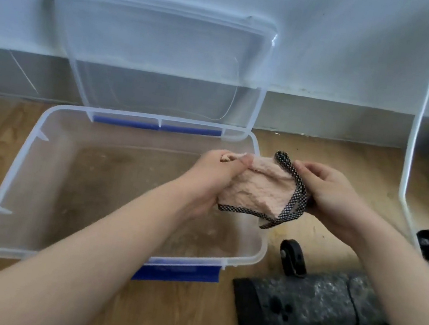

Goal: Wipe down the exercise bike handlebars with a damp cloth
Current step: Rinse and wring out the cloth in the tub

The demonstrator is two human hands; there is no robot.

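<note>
A pink cloth (pixel 257 190) with a black-and-white checked edging is bunched between both hands, above the right side of a clear plastic tub (pixel 7 183). My left hand (pixel 210 179) grips its left end and my right hand (pixel 330 200) grips its right end. The tub holds shallow water. A grey foam-covered bar of the exercise bike (pixel 306 299) with a black end cap lies low at the right, below my right forearm. The handlebars themselves are not in view.
The tub's clear lid (pixel 162 61) leans against the white wall behind it. Blue latches sit at the tub's front and back. A small black wheel (pixel 292 257) stands beside the tub. A white tube frame (pixel 417 126) rises at the right. Wood floor all around.
</note>
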